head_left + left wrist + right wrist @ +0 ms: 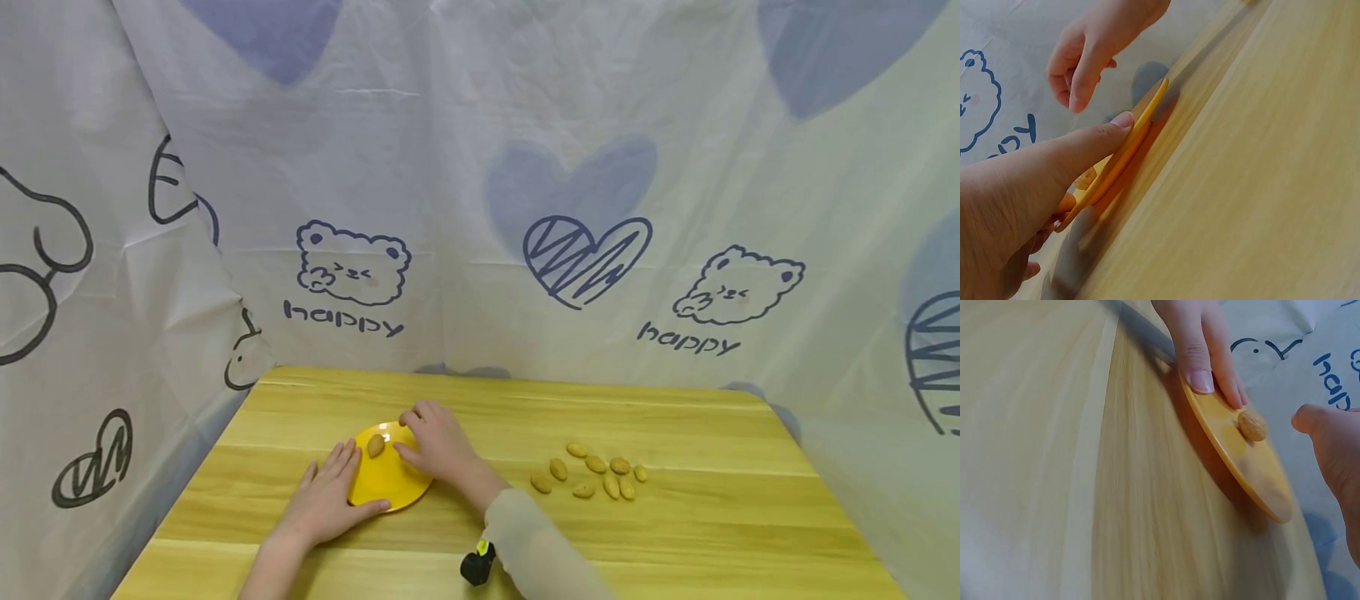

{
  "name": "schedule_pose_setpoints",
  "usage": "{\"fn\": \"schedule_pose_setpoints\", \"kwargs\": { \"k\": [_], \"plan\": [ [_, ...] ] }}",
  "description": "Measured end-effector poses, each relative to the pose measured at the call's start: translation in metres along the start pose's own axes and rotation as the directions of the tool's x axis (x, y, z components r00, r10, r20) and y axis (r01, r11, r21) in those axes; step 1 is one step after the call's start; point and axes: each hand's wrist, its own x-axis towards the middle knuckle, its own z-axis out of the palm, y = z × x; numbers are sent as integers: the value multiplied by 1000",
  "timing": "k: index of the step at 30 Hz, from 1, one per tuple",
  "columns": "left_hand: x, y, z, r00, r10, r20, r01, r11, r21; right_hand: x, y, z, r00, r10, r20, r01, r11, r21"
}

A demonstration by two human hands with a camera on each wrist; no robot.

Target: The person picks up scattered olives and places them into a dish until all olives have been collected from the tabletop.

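Observation:
A shallow yellow plate stands on the wooden table, with one tan, almond-like nut lying on it toward the back left. My left hand rests at the plate's left and near rim, its fingers extended and the thumb laid over the edge. Above the plate's right side is my right hand, fingers loosely bent with a gap between thumb and forefinger. Nothing shows in its grasp in the left wrist view. In the right wrist view, the nut sits near the left hand's fingertips.
Several similar nuts lie scattered on the table to the right of the right hand. A small black object with a yellow part shows beside the right sleeve. A printed cloth hangs behind and around the table.

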Motion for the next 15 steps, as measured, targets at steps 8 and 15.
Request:
{"fn": "schedule_pose_setpoints", "kwargs": {
  "k": [8, 15],
  "plan": [
    [2, 0, 0, 1000, -3, 1, 3, 1000, -2, -11, 15, -14, 991, -129, -32, 128, 991, -51],
    [1, 1, -1, 1000, -2, 6, 2, 1000, -9, -25, 24, -31, 975, -219, -42, 215, 974, -75]
  ]
}}
